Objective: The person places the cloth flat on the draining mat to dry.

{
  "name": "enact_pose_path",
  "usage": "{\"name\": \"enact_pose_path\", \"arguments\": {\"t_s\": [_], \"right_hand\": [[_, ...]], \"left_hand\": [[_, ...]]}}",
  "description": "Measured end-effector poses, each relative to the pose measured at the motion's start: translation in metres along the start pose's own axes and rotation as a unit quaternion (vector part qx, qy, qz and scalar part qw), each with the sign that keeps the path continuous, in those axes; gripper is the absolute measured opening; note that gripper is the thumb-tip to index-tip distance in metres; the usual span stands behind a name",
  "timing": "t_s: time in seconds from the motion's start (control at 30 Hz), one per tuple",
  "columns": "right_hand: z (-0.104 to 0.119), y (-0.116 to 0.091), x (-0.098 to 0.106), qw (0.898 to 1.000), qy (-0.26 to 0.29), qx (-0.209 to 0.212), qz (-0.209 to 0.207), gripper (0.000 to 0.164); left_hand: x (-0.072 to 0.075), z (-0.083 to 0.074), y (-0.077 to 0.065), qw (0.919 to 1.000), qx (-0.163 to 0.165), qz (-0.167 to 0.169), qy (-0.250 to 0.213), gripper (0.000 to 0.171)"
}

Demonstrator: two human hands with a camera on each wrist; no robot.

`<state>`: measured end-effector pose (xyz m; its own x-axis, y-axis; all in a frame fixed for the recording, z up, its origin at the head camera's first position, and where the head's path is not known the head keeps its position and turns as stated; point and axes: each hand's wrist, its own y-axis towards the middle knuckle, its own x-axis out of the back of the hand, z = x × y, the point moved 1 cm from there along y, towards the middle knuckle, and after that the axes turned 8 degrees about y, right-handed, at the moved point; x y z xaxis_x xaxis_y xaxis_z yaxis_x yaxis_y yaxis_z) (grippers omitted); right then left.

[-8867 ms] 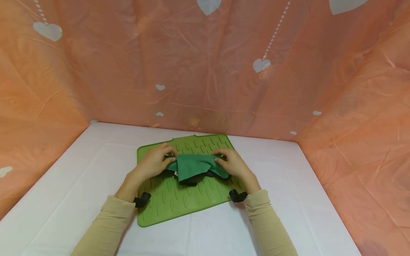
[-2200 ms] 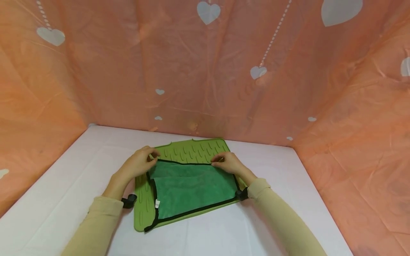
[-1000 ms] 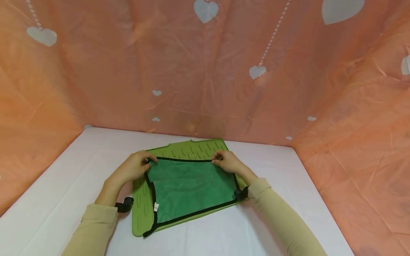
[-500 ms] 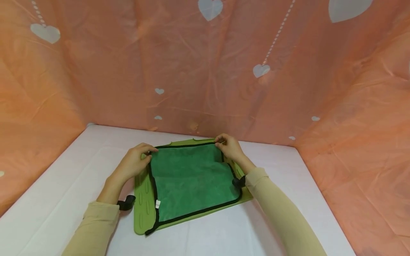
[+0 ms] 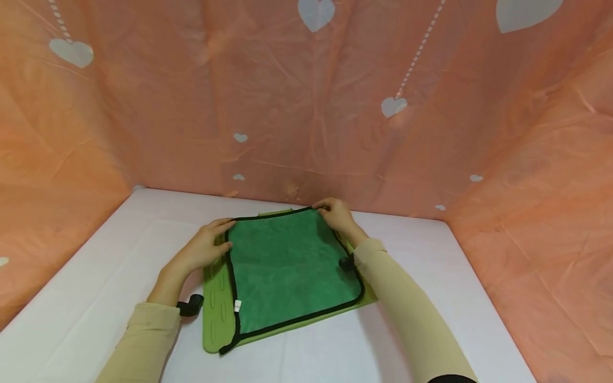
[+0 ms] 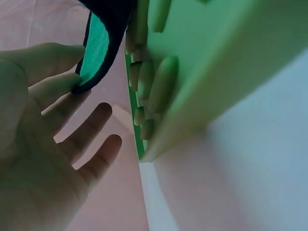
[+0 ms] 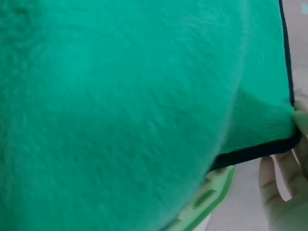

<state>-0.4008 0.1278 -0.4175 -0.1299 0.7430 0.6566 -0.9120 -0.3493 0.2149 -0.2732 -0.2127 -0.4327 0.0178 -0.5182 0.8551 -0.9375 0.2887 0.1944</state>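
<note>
A green cloth (image 5: pixel 292 266) with a dark border and a white tag (image 5: pixel 237 306) lies spread over a light-green ridged mat (image 5: pixel 213 319). At the cloth's far left corner, my left hand (image 5: pixel 201 247) touches the edge with its index finger and thumb, which stand apart; in the left wrist view the fingers are spread and fairly straight beside the corner. My right hand (image 5: pixel 339 217) pinches the far right corner, its thumb on top and fingers beneath in the right wrist view. Most of the mat is hidden under the cloth.
The mat rests on a white-covered table (image 5: pixel 431 319). An orange sheet with pale hearts (image 5: pixel 316 106) hangs behind and at both sides, close past the mat's far edge. A black wrist mount (image 5: pixel 191 306) sits on the left wrist, another (image 5: pixel 347 263) on the right.
The cloth, bunched over the mat earliest, has been unfolded and drawn toward the far edge. Lately my right hand has carried its corner away from me, and my left thumb and index finger have parted.
</note>
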Motion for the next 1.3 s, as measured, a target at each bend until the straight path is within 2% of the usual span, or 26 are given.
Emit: {"name": "enact_pose_path", "arguments": {"t_s": [0.17, 0.43, 0.6, 0.7, 0.8, 0.9, 1.1, 1.23, 1.3], "right_hand": [[-0.006, -0.005, -0.007, 0.997, -0.033, -0.002, 0.076, 0.035], [-0.008, -0.007, -0.013, 0.980, -0.113, -0.009, 0.163, 0.056], [-0.005, -0.010, -0.015, 0.975, -0.127, -0.035, 0.179, 0.062], [-0.001, -0.016, -0.013, 0.976, -0.133, -0.025, 0.169, 0.064], [0.004, -0.023, -0.008, 0.974, -0.153, -0.003, 0.166, 0.066], [0.009, -0.034, -0.002, 0.967, -0.178, 0.025, 0.181, 0.067], [0.010, -0.060, 0.005, 0.952, -0.192, 0.046, 0.234, 0.069], [0.005, -0.072, 0.003, 0.942, -0.190, 0.040, 0.274, 0.072], [0.003, -0.075, 0.003, 0.940, -0.184, 0.031, 0.286, 0.073]], "left_hand": [[-0.005, 0.000, -0.001, 0.9991, 0.020, 0.020, 0.030, 0.064], [-0.007, -0.001, -0.003, 0.9952, 0.045, 0.070, 0.051, 0.074], [-0.008, 0.002, -0.004, 0.9941, 0.051, 0.081, 0.052, 0.077], [-0.006, 0.001, -0.005, 0.9942, 0.051, 0.084, 0.044, 0.077], [0.000, -0.005, -0.005, 0.9944, 0.045, 0.088, 0.038, 0.074], [0.007, -0.016, -0.005, 0.9946, 0.028, 0.096, 0.029, 0.068], [0.009, -0.038, -0.005, 0.9883, -0.008, 0.152, 0.004, 0.056], [0.000, -0.047, -0.005, 0.9824, 0.000, 0.182, 0.044, 0.056], [-0.004, -0.050, -0.005, 0.9791, 0.012, 0.193, 0.063, 0.060]]}}
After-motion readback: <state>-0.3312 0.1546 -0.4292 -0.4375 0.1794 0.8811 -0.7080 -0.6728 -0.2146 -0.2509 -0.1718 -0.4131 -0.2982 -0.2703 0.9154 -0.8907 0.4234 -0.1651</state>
